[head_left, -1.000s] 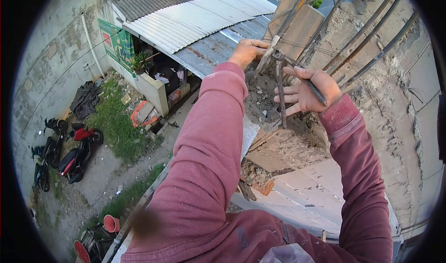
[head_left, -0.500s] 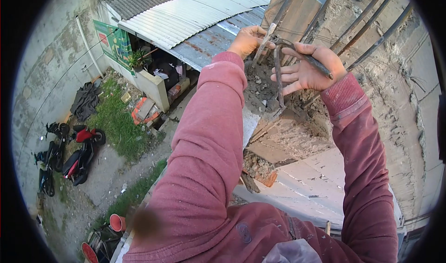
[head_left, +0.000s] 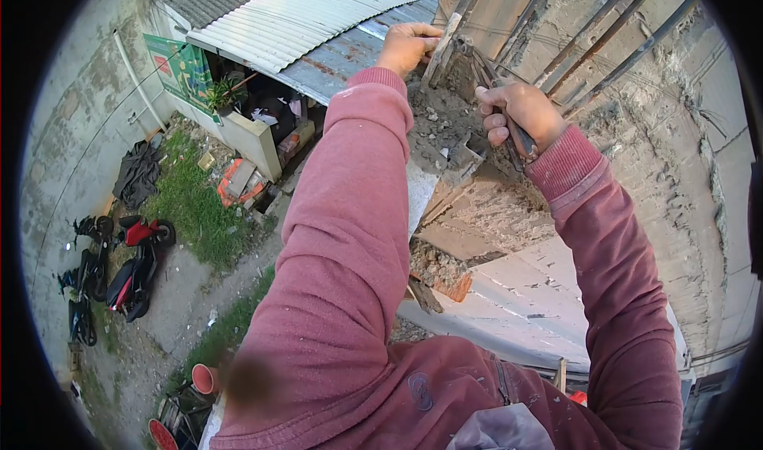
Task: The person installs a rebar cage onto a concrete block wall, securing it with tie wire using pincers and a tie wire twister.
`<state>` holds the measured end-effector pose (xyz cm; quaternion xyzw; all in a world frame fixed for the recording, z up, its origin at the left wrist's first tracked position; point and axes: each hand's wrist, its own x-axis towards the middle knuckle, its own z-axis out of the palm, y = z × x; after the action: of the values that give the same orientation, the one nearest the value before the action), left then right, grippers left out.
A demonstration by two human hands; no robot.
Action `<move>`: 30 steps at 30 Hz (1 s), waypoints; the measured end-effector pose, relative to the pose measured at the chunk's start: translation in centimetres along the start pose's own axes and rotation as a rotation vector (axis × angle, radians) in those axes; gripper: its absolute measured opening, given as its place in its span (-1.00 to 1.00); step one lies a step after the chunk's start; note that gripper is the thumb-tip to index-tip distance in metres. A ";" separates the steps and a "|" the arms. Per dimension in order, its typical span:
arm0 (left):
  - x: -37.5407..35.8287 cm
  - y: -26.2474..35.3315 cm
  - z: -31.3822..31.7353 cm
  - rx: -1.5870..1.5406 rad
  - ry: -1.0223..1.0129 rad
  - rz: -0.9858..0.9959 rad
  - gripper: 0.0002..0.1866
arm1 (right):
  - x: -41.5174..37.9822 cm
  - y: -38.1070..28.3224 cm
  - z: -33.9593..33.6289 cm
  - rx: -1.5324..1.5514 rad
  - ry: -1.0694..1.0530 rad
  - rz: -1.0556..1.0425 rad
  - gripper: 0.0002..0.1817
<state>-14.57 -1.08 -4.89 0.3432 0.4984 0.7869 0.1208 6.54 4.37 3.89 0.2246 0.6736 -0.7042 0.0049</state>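
My left hand (head_left: 407,49) has its fingers closed at the edge of a narrow, mortar-stained wooden strip (head_left: 442,51), which stands tilted beside a steel bar; the fingertips are partly hidden. My right hand (head_left: 523,115) is wrapped round both handles of a pair of pincers (head_left: 482,70). The jaws point up and left, close to the strip and the foot of the bar; what they bite on, if anything, I cannot make out. Below both hands lies a heap of rough wet mortar (head_left: 445,128).
Several steel bars (head_left: 608,33) slant up from the mortared surface at right. A wooden board (head_left: 509,13) stands behind the strip. A broken brick piece (head_left: 453,285) lies below. Far down at left are motorbikes (head_left: 139,267) and grass; a metal roof (head_left: 318,21) spans the top.
My right hand was open-palmed with the pincers' handles spread; now its fingers have closed round them and the handles are together. The left hand stays at the strip as the view shifts slightly.
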 end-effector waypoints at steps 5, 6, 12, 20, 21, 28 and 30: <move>0.6 0.0 -0.7 0.178 0.032 0.097 -0.86 | -1.2 1.6 1.3 0.264 -0.056 0.140 -0.78; 0.6 0.0 -0.7 0.174 0.029 0.100 -0.86 | -1.6 1.9 1.3 0.390 -0.089 0.185 -0.73; 0.8 0.4 -0.5 0.267 0.056 0.093 -0.84 | -0.7 2.3 -0.5 0.635 -0.281 0.214 -0.77; -6.1 2.4 -0.8 1.104 0.004 -0.017 -0.48 | -0.7 2.6 -1.6 0.604 -0.313 0.187 -0.81; -8.8 4.6 -0.1 1.339 -0.025 -0.125 -0.34 | -0.6 2.7 -1.5 0.612 -0.327 0.180 -0.81; -22.9 10.6 5.1 1.745 -0.119 -0.549 0.15 | 2.2 1.2 0.7 0.682 -0.344 0.259 -0.83; -22.4 7.5 1.8 1.699 -0.168 -0.466 0.17 | -3.6 3.2 4.4 0.729 -0.265 0.096 -0.85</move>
<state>4.25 -15.31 -7.36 0.2633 0.9613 0.0785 0.0187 9.41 -1.15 1.99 0.1499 0.3614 -0.9192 0.0444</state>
